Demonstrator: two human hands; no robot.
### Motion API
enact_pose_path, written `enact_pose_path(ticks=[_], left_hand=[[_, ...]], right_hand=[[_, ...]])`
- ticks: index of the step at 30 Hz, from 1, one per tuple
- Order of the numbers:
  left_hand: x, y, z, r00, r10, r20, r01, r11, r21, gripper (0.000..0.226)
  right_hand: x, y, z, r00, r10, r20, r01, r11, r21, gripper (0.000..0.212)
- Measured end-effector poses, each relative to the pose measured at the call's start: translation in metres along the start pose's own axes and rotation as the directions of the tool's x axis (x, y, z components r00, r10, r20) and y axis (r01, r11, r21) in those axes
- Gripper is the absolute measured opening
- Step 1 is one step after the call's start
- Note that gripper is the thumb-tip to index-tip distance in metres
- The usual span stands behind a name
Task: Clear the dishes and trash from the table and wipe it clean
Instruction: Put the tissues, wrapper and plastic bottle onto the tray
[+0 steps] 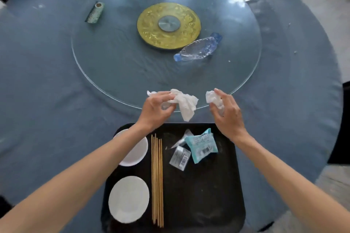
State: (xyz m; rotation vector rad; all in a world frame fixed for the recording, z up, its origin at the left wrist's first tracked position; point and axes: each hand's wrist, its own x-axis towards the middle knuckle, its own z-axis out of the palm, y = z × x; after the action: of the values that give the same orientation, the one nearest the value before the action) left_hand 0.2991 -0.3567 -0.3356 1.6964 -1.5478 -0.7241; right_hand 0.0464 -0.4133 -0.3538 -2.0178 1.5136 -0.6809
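While both hands are hovering over the desk's [47, 91] near edge, the left hand [155, 108] is closing its fingers on a crumpled tissue [186, 103] and the right hand [225, 111] is pinching a smaller tissue wad [213, 98]. The black tray [208, 195] is lying directly below them, toward the person. The crushed bottle [198, 48] is lying diagonally on the glass turntable [113, 66], nearer the right hand.
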Motion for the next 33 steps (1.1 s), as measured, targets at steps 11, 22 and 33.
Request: enact_pose_path(ticks=[11,22,33], left_hand=[[-0.140,-0.025,0.067,0.943,-0.013,0.332,-0.045,0.985,0.166,0.048],[-0.158,-0.042,0.079,0.828,-0.021,0.561,-0.208,0.917,0.340,0.064],[-0.080,-0.021,0.039,0.920,0.046,0.390,-0.170,0.942,0.289,0.078]], right_hand=[[-0.181,0.033,0.047,0.983,0.182,0.016,-0.177,0.972,-0.156,0.060],[-0.205,0.032,0.051,0.965,0.263,0.006,-0.258,0.952,-0.165,0.059],[-0.123,0.015,0.014,0.990,0.135,-0.029,-0.138,0.981,-0.140,0.056]])
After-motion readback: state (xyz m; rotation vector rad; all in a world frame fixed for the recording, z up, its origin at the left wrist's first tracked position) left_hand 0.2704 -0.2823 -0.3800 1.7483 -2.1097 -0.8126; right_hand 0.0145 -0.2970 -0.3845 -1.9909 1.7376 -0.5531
